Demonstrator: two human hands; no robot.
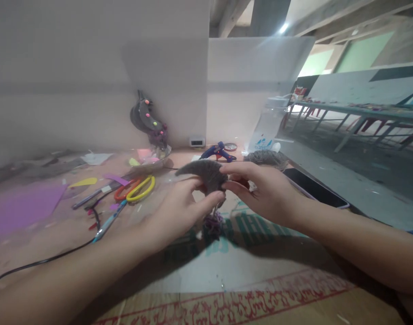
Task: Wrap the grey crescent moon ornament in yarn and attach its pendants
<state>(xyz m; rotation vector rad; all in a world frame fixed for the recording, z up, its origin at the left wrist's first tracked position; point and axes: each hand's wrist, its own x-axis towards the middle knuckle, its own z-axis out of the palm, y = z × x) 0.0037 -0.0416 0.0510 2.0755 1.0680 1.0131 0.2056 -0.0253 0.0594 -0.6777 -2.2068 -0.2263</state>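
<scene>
Grey crescent piece (pixel 208 170) mid-view, held in both hands: left hand (pixel 177 205) at 8 o'clock, right hand (pixel 265 183) pinching at 3. Purplish tuft (pixel 213 224) at 6. Looks like adjusting step; next move probably wants steady left, light right fingertips.

On the counter (pixel 71 221), red and yellow scissors handles (pixel 128 196) are seen left of a blue glue gun (pixel 218 150). Near it a white digital clock (pixel 197 142) is set; farther right, a clear bottle (pixel 266 126) and a smartphone (pixel 314 188) are placed. At far left, a purple sheet (pixel 26 210) is spread.
</scene>
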